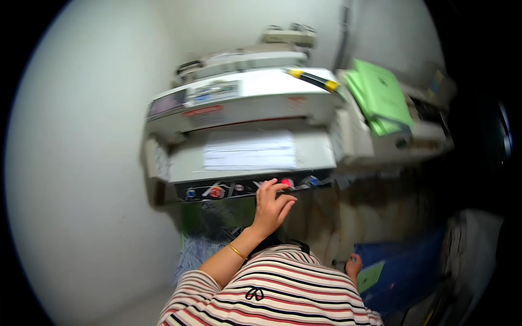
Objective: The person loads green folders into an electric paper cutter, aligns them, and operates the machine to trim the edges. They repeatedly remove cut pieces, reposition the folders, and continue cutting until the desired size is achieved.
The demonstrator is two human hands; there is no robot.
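My left hand (270, 205) reaches over the front control panel (244, 187) of a grey-white paper cutter (266, 108). Its fingers are spread, with the fingertips at a lit red button (286, 183). It holds nothing. On the panel to its left are another red button (217, 192) and a blue one (190, 193). White paper (250, 151) lies on the cutter's bed, beneath the raised front cover. My right hand (354, 265) hangs low at my right side, small and blurred; its fingers are not clear enough to read.
A yellow-and-black utility knife (314, 80) lies on the cutter's top. Green booklets (380, 98) rest on equipment to the right. Pale paper shreds (198, 255) heap below left. A blue sheet-like thing (405, 266) with a green booklet (371, 276) is low at right. A white wall (81, 163) stands left.
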